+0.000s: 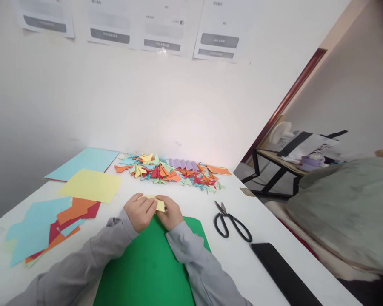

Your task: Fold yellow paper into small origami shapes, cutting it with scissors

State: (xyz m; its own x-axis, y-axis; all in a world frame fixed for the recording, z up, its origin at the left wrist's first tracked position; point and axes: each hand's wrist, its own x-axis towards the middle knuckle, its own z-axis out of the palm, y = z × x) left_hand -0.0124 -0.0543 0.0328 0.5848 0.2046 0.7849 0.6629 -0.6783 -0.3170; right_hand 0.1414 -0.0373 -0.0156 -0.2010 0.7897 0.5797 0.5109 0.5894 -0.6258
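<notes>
Wall [178,97], white: rising beyond the grip, printed sheets [220,38] hanging along its upper part. Table [232,263], white: extending beneath and around the grip. Mat [150,267], green: lying below the grip and spreading toward the person. Folded pieces [166,172], many colours, some plane-shaped: forming a long heap beyond the grip, a purple pleated piece [183,164] standing out toward the back and an orange card [218,170] lying at the right end. Scraps [38,225], blue, orange, red and pale green: overlapping left of the grip. Blue sheet [83,163]: lying far left, beyond the grip. Black strip [284,272]: lying right of the grip and nearer the person. Yellow sheet [92,185]: lying left of the grip, between scraps and blue sheet. Scissors [231,222], black-handled: resting right of the grip, points facing away. Left hand [141,213]: closing its fingers over the slip's left part. Right hand [170,212]: pinching the right part. Slip [160,205], pale yellow: sitting between both hands, partly hidden by fingers.
</notes>
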